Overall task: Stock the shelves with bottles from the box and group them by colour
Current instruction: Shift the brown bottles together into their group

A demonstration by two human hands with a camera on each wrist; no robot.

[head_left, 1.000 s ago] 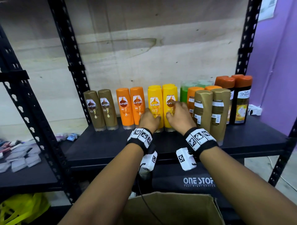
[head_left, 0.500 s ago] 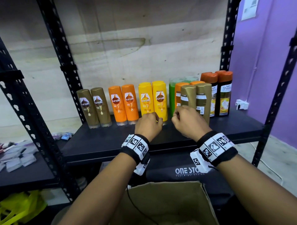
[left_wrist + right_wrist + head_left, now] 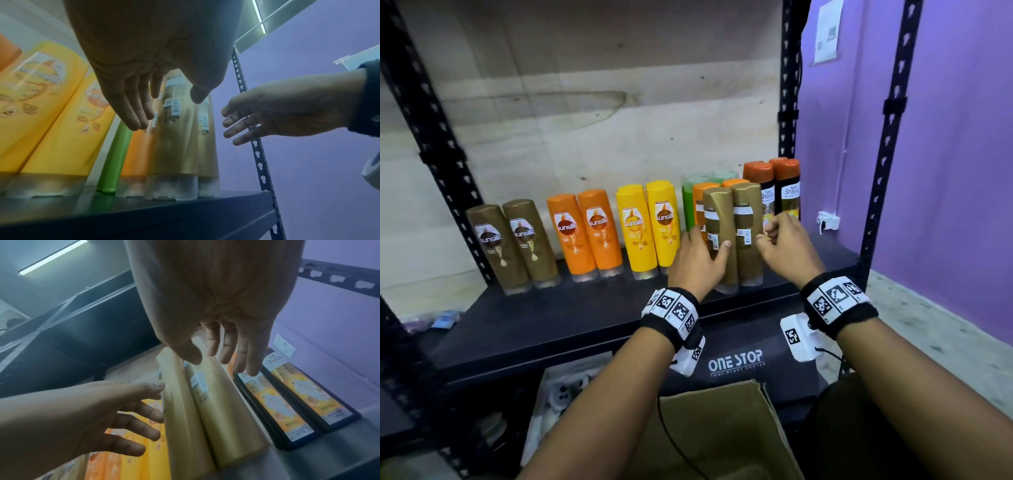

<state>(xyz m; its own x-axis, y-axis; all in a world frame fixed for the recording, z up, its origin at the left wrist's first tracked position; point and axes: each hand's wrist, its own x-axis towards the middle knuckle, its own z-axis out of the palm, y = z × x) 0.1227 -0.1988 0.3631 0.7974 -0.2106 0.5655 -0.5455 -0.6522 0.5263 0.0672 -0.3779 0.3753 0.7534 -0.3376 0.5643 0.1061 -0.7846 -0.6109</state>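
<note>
Two gold-brown bottles (image 3: 748,212) stand side by side near the front right of the black shelf (image 3: 551,329), their back labels facing me. My left hand (image 3: 707,241) touches the left one (image 3: 717,212): the thumb lies on its front, and spread, fairly straight fingers (image 3: 152,417) lie on its left side. My right hand (image 3: 770,233) hovers just right of the pair, fingers loosely bent, holding nothing and clear of the bottles (image 3: 179,146). Further left stand a brown pair (image 3: 513,243), an orange pair (image 3: 585,233) and a yellow pair (image 3: 647,229).
Behind the gold pair stand green bottles (image 3: 690,202), orange bottles (image 3: 700,198) and dark bottles with orange caps (image 3: 774,192). An open cardboard box (image 3: 715,428) sits below the shelf. A black upright post (image 3: 883,171) and a purple wall (image 3: 945,171) bound the right side.
Both hands left the yellow bottles and moved right to the gold-brown pair. The left hand uncurled and now touches the left gold bottle. The view swung right.
</note>
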